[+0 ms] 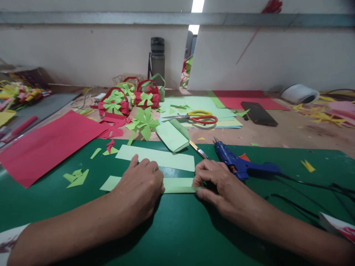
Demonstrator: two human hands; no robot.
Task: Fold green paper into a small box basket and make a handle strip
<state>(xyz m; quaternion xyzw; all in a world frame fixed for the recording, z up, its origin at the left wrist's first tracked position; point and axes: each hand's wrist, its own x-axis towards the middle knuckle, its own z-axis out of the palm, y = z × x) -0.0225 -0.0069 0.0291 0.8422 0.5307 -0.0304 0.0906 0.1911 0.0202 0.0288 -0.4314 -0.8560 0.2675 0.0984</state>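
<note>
A light green paper strip (179,185) lies on the green cutting mat (183,229), with a fold along its near edge. My left hand (142,181) rests over its left part, fingers curled down on the paper. At the strip's right end, my right hand (212,181) pinches the paper between thumb and fingers. Just beyond, a second light green strip (158,157) lies flat. Behind that sit a folded light green paper piece (173,136) and a utility knife (199,149). A blue glue gun (238,162) lies close to my right hand.
Scissors (198,116) lie on stacked paper sheets (227,113). Red card (52,146) covers the left side. Small red paper baskets (113,103) and a bottle (158,59) stand at the back. A phone (259,113) lies at right. Cables (305,181) cross the mat's right side.
</note>
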